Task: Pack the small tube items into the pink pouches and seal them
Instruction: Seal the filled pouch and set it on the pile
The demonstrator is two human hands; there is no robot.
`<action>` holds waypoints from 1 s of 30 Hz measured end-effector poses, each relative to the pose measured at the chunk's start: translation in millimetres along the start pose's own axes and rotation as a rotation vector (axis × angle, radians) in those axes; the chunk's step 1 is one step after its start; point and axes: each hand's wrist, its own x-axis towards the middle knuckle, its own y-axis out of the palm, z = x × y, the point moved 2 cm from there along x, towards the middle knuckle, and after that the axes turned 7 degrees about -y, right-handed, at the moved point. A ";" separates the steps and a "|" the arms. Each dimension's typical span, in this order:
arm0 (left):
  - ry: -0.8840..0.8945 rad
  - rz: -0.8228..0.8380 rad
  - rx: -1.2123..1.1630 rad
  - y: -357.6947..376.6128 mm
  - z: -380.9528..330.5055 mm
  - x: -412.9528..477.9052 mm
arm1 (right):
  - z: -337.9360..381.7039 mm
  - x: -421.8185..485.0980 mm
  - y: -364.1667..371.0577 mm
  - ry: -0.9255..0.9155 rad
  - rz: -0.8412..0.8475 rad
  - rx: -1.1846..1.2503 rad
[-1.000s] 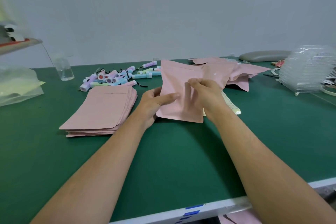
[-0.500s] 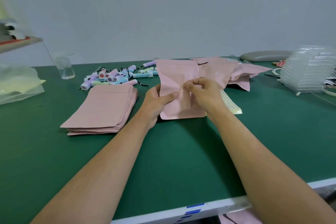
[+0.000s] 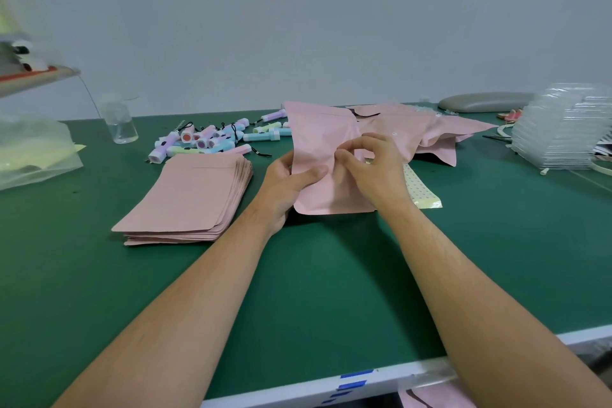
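Bare green table (image 3: 331,291) nearside (pouch stack (image 3: 188,195) left)

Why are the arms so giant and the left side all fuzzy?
Head view: the wide lens stretches the edges, so the forearms look giant at the bottom; the plastic bag and shelf at the left edge are smeared; the middle is sharp, where the left hand and right hand hold the pink pouch; soft light, faint shadow beneath it.

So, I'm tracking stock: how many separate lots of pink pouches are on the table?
3: a flat stack at left; one pouch pinched by the left hand and right hand; a loose heap behind it. More may be hidden in the heap.
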 end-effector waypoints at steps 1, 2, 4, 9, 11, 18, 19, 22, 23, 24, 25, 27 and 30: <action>-0.003 -0.003 -0.002 0.1 0.0 0.0 | 0.6 -0.2 -0.3 -0.011 -0.002 -0.007; -0.005 -0.005 -0.003 0.3 0.1 -0.2 | 1.1 -0.6 -0.8 -0.014 -0.005 -0.007; -0.008 -0.013 -0.011 0.8 -0.3 -1.0 | 1.8 -1.5 -1.4 0.003 -0.016 0.004; -0.027 -0.035 -0.051 3.5 -2.0 -3.4 | 2.0 -1.3 -0.8 0.049 -0.047 0.029; -0.024 -0.041 -0.046 3.5 -2.2 -3.2 | 0.0 0.0 -1.1 0.081 -0.056 0.074; -0.004 -0.078 -0.030 3.1 -1.9 -3.3 | -4.8 -0.5 4.1 0.238 -0.004 0.185; -0.004 -0.084 -0.034 2.4 -1.9 -3.0 | -5.2 -0.6 3.8 0.255 -0.005 0.190; 0.010 -0.119 -0.049 0.7 -2.6 -2.3 | -2.6 -1.4 -0.1 0.281 -0.008 0.196; 0.020 -0.143 -0.055 -0.3 -2.9 -2.1 | -2.0 -1.2 -2.0 0.305 0.011 0.205; 0.029 -0.171 -0.069 -1.4 -3.8 -1.9 | -1.8 -0.7 -3.7 0.350 0.060 0.244; 0.036 -0.198 -0.096 -2.7 -5.1 -1.8 | -1.7 -0.5 -4.2 0.412 0.154 0.320; 0.043 -0.230 -0.169 -5.4 -8.2 -2.3 | -1.8 -3.6 -3.0 0.490 0.415 0.507; 0.065 -0.263 -0.227 -9.7 -12.5 -3.0 | -0.7 -9.3 -1.3 0.445 0.576 0.570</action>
